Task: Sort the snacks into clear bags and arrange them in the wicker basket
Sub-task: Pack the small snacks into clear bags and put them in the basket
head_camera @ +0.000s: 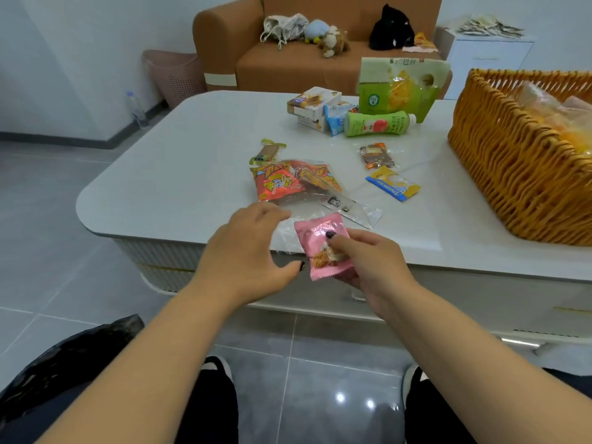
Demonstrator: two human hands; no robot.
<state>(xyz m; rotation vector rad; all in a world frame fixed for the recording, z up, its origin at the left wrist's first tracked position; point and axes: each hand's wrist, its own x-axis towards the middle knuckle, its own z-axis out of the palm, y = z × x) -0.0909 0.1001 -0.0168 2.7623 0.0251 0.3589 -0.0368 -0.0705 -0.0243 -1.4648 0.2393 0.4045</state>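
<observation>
- We see a pink snack packet (322,245) held just above the near edge of the white table (160,174), pinched by the right hand (371,267) with the thumb on its front and the fingers curled behind it.
- Our left hand (246,251) is spread beside the packet with fingers relaxed; whether its fingertips grip the clear bag (288,235) lying under the packet, we cannot tell.
- Just beyond, a second clear bag (320,193) lies flat on the table with orange snack packs (282,184) inside it.
- A green-ended candy (266,152) lies just beside that bag on the far side.
- To the right lie a brown snack wrapper (376,155) and a blue-and-yellow packet (394,184), near each other.
- Further back sit a green bottle (378,123) on its side, a small box (312,102) and an upright green pouch (397,84).
- The wicker basket (519,161) stands at the table's right, with bagged snacks inside.
- Behind the table we see a brown sofa (288,65).
</observation>
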